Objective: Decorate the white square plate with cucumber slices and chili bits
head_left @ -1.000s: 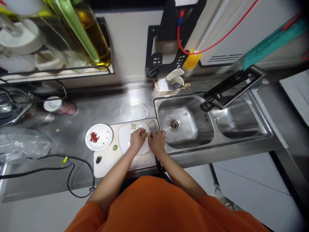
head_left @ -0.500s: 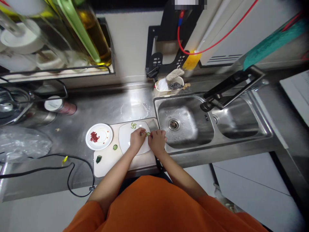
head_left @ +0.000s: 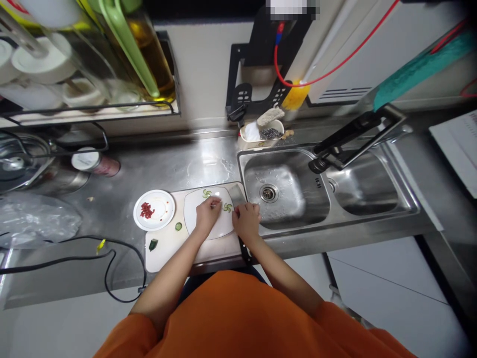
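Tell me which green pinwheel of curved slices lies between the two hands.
The nearer green pinwheel of curved slices, between the left hand and right hand; the other pinwheel lies beyond the left hand, farther back on the squarish white plate.

From my remote feed I log the counter [head_left: 160, 166] as bare metal, dull sheen. Sink [head_left: 313, 201]: smooth metal, glossier. Square plate [head_left: 221, 227]: smooth, glossy. Cutting board [head_left: 167, 253]: matt, plastic-looking. Bag [head_left: 40, 219]: clear, crinkled, shiny plastic. Shirt [head_left: 238, 318]: matt cloth. Tap [head_left: 345, 133]: black; I cannot tell its material.
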The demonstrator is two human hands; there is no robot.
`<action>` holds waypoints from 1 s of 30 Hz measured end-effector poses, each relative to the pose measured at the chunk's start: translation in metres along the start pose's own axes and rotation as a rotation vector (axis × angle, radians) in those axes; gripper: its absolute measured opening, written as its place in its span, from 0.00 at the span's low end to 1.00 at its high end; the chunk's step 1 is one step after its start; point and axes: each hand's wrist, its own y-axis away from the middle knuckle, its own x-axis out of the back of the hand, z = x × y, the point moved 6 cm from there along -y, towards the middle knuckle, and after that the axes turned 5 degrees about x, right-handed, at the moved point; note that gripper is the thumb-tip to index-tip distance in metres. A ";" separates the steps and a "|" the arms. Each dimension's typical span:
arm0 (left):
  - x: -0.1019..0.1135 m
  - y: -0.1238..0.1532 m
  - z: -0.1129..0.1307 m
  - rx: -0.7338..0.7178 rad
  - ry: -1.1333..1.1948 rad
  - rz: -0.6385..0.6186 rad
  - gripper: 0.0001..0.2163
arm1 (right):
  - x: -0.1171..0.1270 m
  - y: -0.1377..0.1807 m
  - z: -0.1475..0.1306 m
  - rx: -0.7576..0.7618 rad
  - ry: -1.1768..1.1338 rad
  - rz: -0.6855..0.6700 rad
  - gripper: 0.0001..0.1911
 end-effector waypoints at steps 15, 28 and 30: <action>0.122 0.067 -0.093 0.151 -0.392 0.324 0.11 | -0.009 0.038 -0.016 0.196 -0.007 -0.013 0.05; 0.108 0.062 -0.103 0.152 -0.422 0.315 0.14 | -0.013 0.047 -0.030 0.255 0.039 -0.046 0.05; 0.108 0.062 -0.103 0.151 -0.402 0.313 0.13 | -0.013 0.048 -0.029 0.258 0.038 -0.053 0.05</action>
